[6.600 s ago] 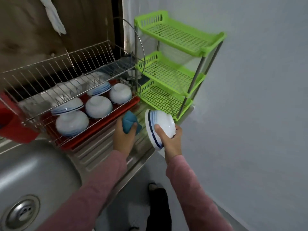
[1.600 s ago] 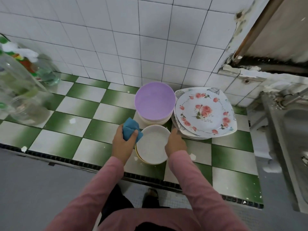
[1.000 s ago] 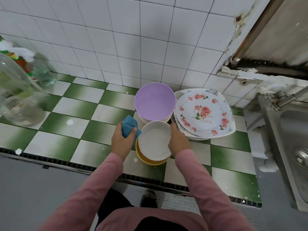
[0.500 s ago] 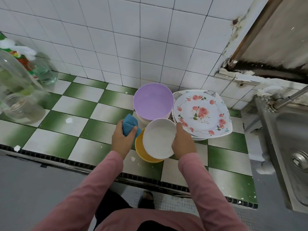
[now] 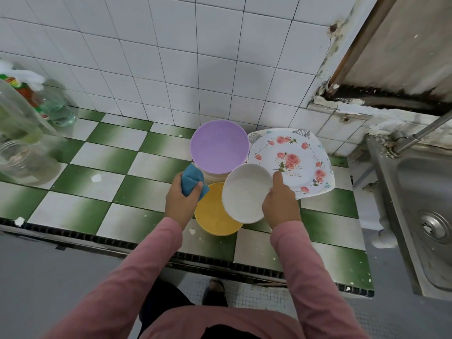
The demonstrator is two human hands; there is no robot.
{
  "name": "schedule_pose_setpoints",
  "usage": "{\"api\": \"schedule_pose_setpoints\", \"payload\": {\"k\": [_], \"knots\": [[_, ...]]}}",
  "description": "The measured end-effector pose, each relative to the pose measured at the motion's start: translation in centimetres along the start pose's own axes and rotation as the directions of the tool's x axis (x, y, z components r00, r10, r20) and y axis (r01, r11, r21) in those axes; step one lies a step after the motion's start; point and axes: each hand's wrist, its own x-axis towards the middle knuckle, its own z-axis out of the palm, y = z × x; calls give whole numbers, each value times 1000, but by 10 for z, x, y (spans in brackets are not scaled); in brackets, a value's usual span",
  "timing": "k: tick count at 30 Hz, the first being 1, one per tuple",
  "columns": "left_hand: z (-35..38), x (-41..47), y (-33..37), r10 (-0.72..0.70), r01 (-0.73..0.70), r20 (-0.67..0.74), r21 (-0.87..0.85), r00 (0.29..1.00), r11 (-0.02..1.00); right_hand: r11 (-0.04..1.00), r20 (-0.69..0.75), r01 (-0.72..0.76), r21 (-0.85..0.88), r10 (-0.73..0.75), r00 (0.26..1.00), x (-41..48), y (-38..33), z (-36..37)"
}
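My right hand (image 5: 280, 203) grips a white bowl (image 5: 245, 192) by its right rim and holds it tilted above a yellow bowl (image 5: 214, 218) on the green-and-white checked counter (image 5: 117, 172). My left hand (image 5: 181, 200) holds a folded blue cloth (image 5: 192, 181) just left of the bowls. Behind them stands a stack of bowls topped by a purple bowl (image 5: 217, 146). To its right lies a stack of plates with a rose-patterned plate (image 5: 291, 160) on top.
Clear bottles and a glass jar (image 5: 24, 133) stand at the counter's left end. A steel sink (image 5: 423, 209) with a tap lies to the right. A white tiled wall (image 5: 171, 57) backs the counter. A foot shows on the floor below.
My right hand has lifted the white bowl off the yellow bowl and moved it up and to the right. My left hand with the cloth has stayed in place.
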Motion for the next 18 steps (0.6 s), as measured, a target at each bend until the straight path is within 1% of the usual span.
{"api": "schedule_pose_setpoints", "payload": {"k": [6, 18], "knots": [[6, 2, 0, 10, -10, 25, -2, 1000, 1000, 1000, -65, 6, 25, -4, 998, -1, 1, -5], [10, 4, -1, 17, -16, 50, -18, 999, 1000, 995, -135, 0, 99, 14, 991, -9, 0, 0]]}}
